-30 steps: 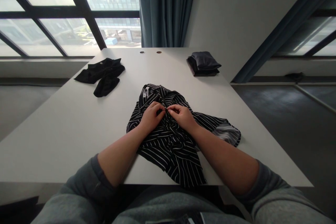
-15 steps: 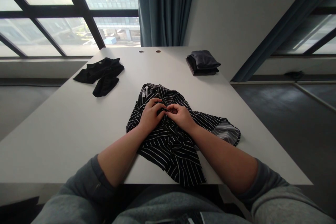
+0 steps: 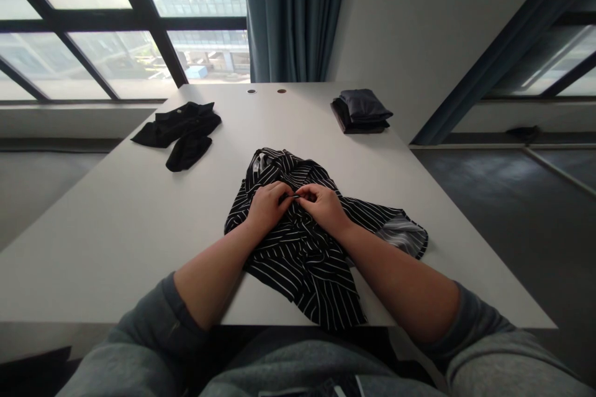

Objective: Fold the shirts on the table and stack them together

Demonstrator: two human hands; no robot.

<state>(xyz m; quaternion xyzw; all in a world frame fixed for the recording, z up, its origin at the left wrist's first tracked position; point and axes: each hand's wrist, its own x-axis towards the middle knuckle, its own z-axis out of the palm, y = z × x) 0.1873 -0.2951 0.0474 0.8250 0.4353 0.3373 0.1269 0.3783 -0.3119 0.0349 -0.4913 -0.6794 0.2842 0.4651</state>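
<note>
A black shirt with white stripes [image 3: 321, 273] lies crumpled on the table in front of me, one sleeve stretched out to the right and its lower part reaching the near edge. My left hand [image 3: 270, 205] pinches a small fold of the cloth near the garment's middle. Right beside it, my right hand [image 3: 322, 205] grips the same bit of fabric, so the fingertips of both hands nearly meet. The detail between the fingertips is too small to make out.
The garment rests on a white table [image 3: 139, 248]. A rumpled black garment [image 3: 179, 130] lies at the far left. Folded dark clothes [image 3: 365, 108] are stacked at the far right. Two round holes are near the back edge, before a blue curtain [image 3: 295, 12].
The fingers of my left hand have drawn in closer around the fold. My right hand has hardly moved, and the shirt lies as before.
</note>
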